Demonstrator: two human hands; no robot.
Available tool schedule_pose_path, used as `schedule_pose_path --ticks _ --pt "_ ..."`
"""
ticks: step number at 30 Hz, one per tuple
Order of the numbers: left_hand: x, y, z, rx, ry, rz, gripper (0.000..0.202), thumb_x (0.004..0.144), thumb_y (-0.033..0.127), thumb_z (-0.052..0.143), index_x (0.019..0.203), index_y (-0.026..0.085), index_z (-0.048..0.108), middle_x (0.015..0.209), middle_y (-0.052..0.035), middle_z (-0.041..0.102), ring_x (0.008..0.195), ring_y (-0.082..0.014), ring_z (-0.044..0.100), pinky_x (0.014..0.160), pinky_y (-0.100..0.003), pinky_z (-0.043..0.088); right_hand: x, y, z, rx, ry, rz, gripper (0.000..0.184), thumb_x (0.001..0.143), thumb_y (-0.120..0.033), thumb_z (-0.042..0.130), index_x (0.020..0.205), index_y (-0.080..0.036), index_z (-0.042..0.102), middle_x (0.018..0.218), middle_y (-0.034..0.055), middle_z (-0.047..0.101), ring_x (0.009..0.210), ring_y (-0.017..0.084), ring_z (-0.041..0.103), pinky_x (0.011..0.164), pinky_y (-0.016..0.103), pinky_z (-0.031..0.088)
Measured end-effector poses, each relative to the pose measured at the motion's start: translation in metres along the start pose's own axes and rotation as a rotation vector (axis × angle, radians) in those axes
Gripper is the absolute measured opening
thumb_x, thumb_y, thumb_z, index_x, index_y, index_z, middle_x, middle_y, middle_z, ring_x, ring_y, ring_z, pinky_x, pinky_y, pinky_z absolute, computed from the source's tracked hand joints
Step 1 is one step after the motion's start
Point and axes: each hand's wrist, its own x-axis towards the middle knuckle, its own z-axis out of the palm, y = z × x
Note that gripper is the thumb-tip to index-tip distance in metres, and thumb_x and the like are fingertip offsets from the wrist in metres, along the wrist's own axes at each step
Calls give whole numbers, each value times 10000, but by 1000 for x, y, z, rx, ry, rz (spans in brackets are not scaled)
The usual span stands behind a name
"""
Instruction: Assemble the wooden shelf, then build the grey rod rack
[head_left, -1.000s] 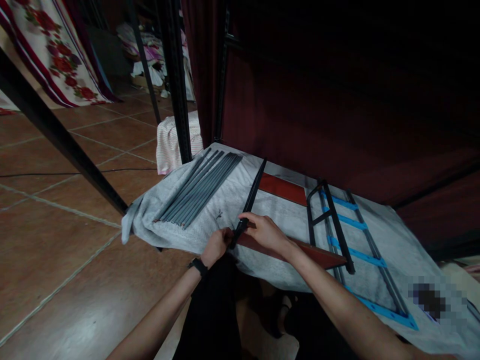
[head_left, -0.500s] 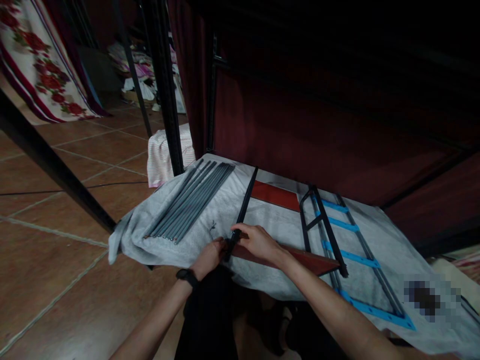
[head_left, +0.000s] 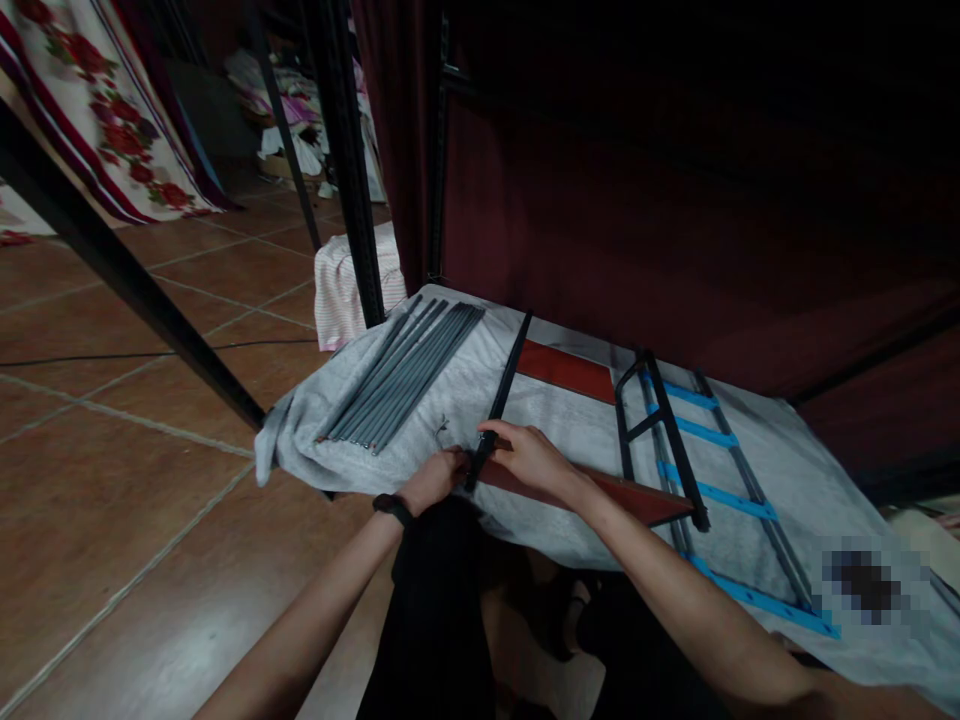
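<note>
Black bar: a slim, straight black bar, probably metal, slants across a pale grey plush cloth in front of the person, its near end close to the cloth's edge.
Right hand: thumb and fingers close around the bar, a little above its near end.
Left hand: wearing a dark wristwatch, fingers curled against the bar's near end; whether they pinch anything is hidden.
Reddish-brown panels: a flat far panel and a longer near panel run from the bar towards a black side frame with a rounded corner.
Handling: the bar looks stiff, fairly light and smooth, so perhaps slippery; the panels seem thin and likelier to scratch. The bare length near the right hand looks a sound hold.
Left of the bar: a row of slim grey tubes.
Beyond the side frame: grey rails with bright blue crosspieces.
</note>
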Motion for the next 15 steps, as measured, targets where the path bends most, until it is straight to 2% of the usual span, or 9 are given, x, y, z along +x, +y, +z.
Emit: schedule_pose_path --ticks 4,10,15 --pt "-4 2 -3 -32 1 -1 184 820 111 527 873 172 692 939 -74 628 845 -174 603 805 -260 441 -1 1 0 -3 -1 -1 452 834 -161 560 1249 -337 602 1064 -17 725 974 189 672 846 277 487" --pt "-5 4 -4 66 -28 38 196 875 150 482 900 168 675 962 -73 624 854 -167 606 791 -251 446 0 3 1 -5 -9 -10 426 847 -173 557 1243 -323 604 1095 -18 718 997 188 669 849 272 495" --pt "-4 3 -2 112 -13 69 195 875 144 489 955 172 664 999 -72 629 944 -183 602 858 -269 448 0 3 1 -12 -7 -9 429 850 -181 561 1254 -324 599 1108 -20 713 1008 189 667 868 276 496"
